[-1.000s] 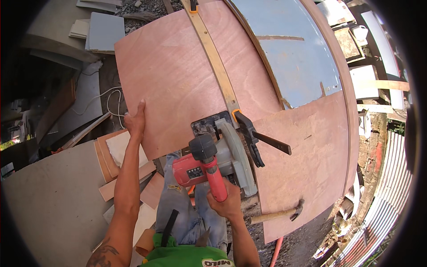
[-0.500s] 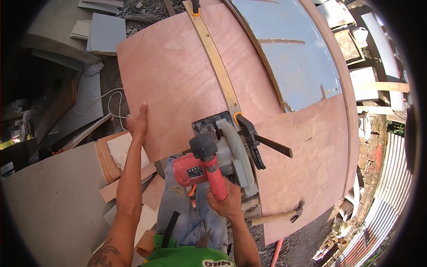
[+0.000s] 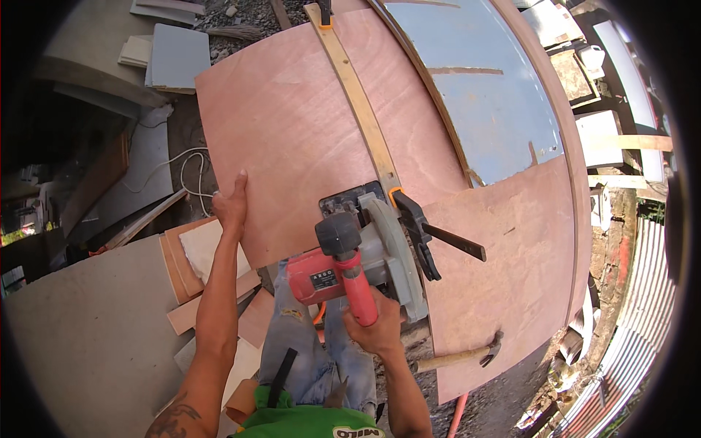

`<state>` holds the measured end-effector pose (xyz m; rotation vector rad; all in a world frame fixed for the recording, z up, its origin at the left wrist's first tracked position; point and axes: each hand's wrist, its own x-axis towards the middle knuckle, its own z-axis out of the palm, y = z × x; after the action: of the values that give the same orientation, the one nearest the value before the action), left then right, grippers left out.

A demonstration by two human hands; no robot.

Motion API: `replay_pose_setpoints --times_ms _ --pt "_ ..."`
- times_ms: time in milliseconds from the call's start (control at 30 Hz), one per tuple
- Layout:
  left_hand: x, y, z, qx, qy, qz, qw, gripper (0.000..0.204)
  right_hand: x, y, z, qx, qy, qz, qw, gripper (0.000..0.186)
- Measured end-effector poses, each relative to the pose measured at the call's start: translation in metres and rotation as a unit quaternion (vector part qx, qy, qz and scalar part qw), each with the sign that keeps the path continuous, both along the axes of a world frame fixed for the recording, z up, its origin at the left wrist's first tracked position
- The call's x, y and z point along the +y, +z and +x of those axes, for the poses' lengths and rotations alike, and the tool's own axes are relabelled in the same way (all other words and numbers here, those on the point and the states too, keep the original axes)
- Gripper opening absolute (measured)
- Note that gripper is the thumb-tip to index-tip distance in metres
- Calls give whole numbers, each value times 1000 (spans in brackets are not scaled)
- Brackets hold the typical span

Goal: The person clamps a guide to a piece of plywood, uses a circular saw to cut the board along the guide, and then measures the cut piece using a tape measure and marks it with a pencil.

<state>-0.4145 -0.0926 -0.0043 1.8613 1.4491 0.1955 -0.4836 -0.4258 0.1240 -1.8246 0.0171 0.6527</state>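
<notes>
My right hand (image 3: 376, 326) is wrapped around the red rear handle of a circular saw (image 3: 315, 276) with a grey blade guard. The saw's dark base plate rests on the near edge of a reddish plywood sheet (image 3: 285, 139), beside a long wooden strip (image 3: 356, 102). A black bar clamp (image 3: 418, 226) with an orange pad holds the strip's near end, just right of the saw. My left hand (image 3: 232, 206) grips the sheet's left edge, thumb on top and the other fingers mostly hidden. The blade is out of sight.
A claw hammer (image 3: 460, 357) lies on the plywood at the lower right. A blue-painted board (image 3: 482, 109) lies farther back. A second clamp (image 3: 325, 13) sits at the strip's far end. Wood offcuts (image 3: 191, 255) and a white cord (image 3: 182, 155) lie on the left.
The view has shifted slightly, so the sheet, strip and clamp appear a little farther right and lower. Both hands keep their holds, and the saw stays beside the strip.
</notes>
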Motion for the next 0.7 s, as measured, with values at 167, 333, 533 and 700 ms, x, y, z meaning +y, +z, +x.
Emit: replay_pose_setpoints --times_ms 167,333,533,700 --pt "9 -15 -3 -17 -7 14 1000 85 0 -14 -2 -25 -3 10 1000 23" --pt "8 -12 -3 -16 -3 15 1000 84 3 -13 3 -32 7 -6 999 24" --pt "5 -5 -1 -20 -4 0 1000 80 12 -8 13 -76 0 0 997 20" --pt "5 -7 -2 -24 -4 10 1000 78 15 -8 18 -96 3 1 995 21"
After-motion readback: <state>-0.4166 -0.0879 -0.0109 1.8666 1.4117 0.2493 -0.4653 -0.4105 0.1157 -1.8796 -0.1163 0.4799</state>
